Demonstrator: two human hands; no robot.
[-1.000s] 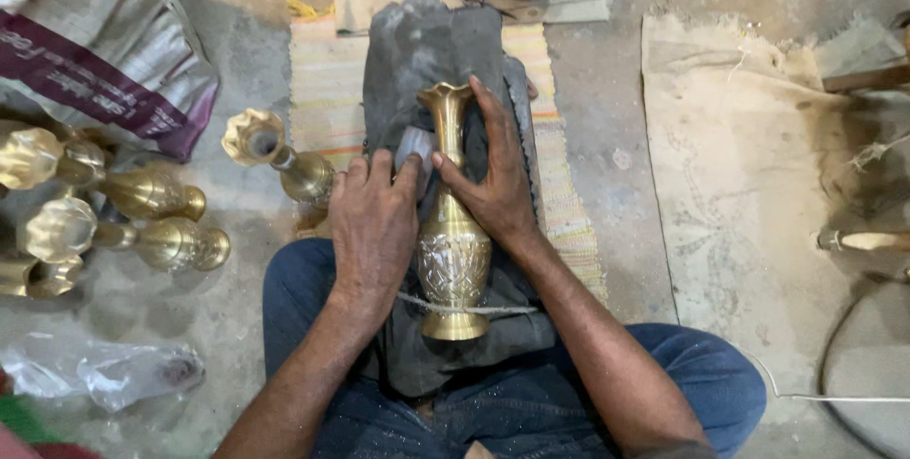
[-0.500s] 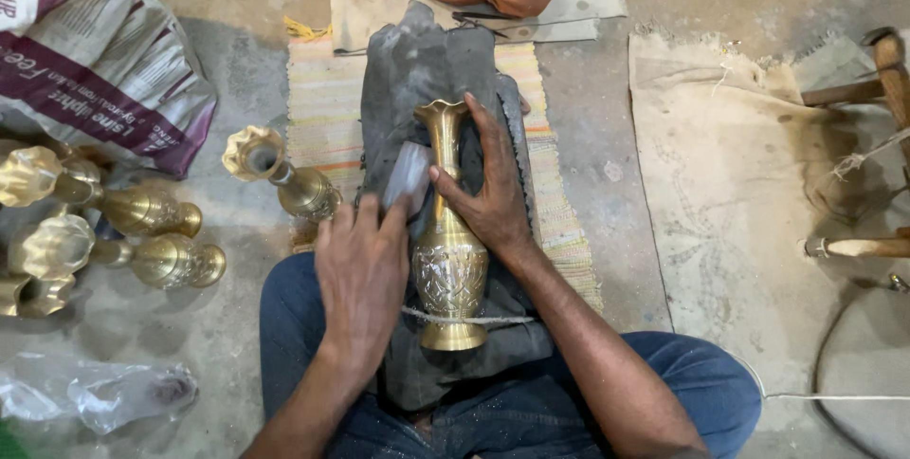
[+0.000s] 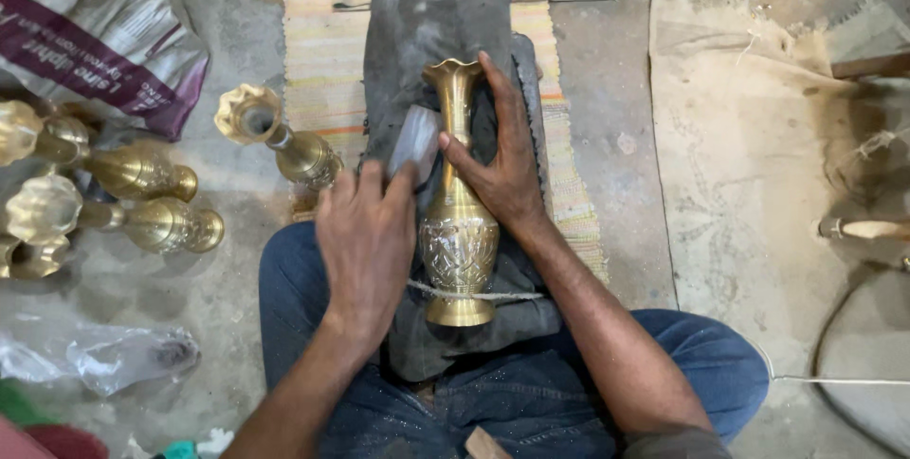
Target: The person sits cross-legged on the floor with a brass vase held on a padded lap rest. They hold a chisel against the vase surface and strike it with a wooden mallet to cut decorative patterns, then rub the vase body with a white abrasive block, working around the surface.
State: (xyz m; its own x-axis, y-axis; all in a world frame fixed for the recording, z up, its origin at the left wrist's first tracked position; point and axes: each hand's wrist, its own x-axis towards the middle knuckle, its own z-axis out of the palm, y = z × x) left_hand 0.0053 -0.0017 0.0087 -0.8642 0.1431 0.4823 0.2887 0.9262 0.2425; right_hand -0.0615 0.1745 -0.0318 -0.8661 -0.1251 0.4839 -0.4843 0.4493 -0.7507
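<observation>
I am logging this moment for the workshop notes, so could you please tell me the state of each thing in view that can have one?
Brass vase: lying on the dark cloth, mouth away from the person, a string across its foot.
Left hand: presses a small grey pad against the vase neck.
Right hand: steadies the neck.
Dark cloth: draped over the lap.
Other brass vases: lying on the floor.

Four more shiny gold vases [image 3: 142, 198] lie on the grey floor [image 3: 607, 89] at the left. A printed sack [image 3: 104, 37] sits far left. A crumpled clear plastic bag [image 3: 104, 357] lies near left.
</observation>
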